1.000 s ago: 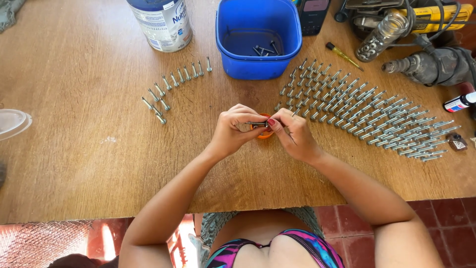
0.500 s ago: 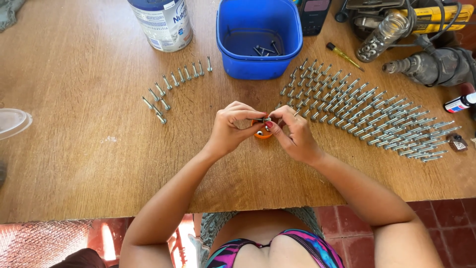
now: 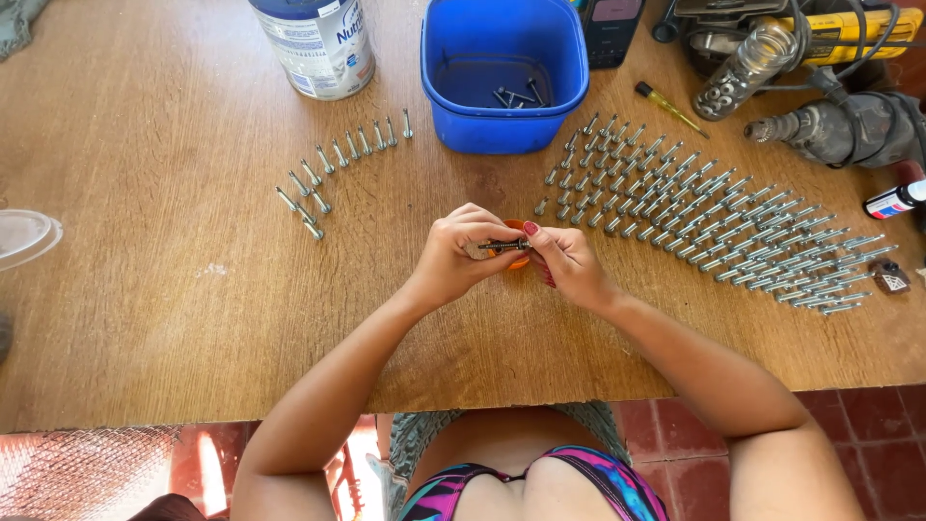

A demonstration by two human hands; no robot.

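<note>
Both hands meet at desk (image 3: 145, 289) centre: left hand (image 3: 463, 253) and right hand (image 3: 569, 265) pinch the ends of one bolt (image 3: 505, 246), held level; something orange (image 3: 521, 260) sits behind it, unclear what. Looks like fitting or threading a piece onto the bolt. Finished-looking bolts lie in ranks (image 3: 704, 217) at 2 o'clock, a short row (image 3: 338, 164) at 10, blue tub (image 3: 503, 72) with a few loose ones at 12. Next needs a steady twist, fingertips aligned.
</note>
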